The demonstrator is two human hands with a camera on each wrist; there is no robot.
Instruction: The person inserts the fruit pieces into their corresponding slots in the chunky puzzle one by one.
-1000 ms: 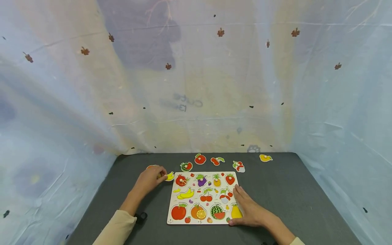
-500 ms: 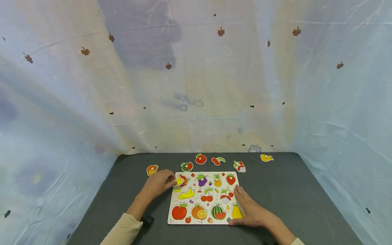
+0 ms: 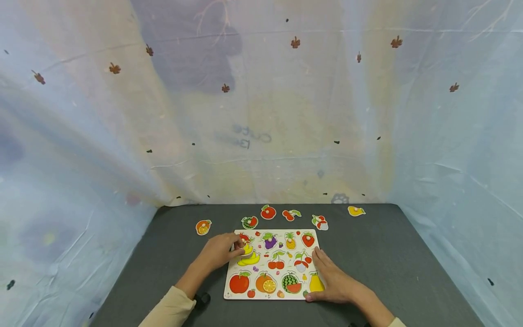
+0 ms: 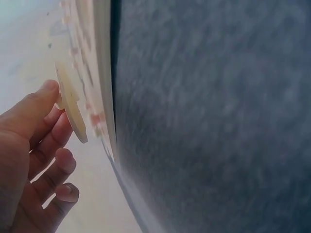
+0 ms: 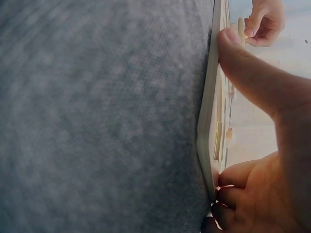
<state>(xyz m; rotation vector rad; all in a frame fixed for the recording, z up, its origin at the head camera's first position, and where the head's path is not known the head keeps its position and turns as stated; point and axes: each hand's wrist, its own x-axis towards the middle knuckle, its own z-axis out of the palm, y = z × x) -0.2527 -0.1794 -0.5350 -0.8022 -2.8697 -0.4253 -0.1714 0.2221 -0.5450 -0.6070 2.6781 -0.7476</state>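
A white fruit puzzle board (image 3: 263, 268) lies flat on the dark table. My left hand (image 3: 220, 250) pinches a yellow banana puzzle piece (image 3: 247, 249) between thumb and fingers, over the board's left side close to the printed bananas. In the left wrist view the piece (image 4: 72, 104) stands edge-on, apart from the board's face. My right hand (image 3: 333, 281) rests along the board's right edge, thumb at the near corner and fingers farther up the side. Knobbed grape (image 3: 269, 241), pineapple (image 3: 290, 242) and strawberry (image 3: 308, 240) pieces sit along the top row.
Loose pieces lie behind the board: an orange (image 3: 203, 227), a watermelon (image 3: 249, 222), a red apple-like piece (image 3: 268, 212), cherries (image 3: 289, 215), a red-and-white one (image 3: 320, 222) and a yellow pear-like one (image 3: 356, 211). A pale patterned curtain (image 3: 265, 113) hangs around the table.
My left hand has carried the banana piece rightward from beside the board to over its left part, uncovering the orange piece. My right hand has stayed at the board's edge.
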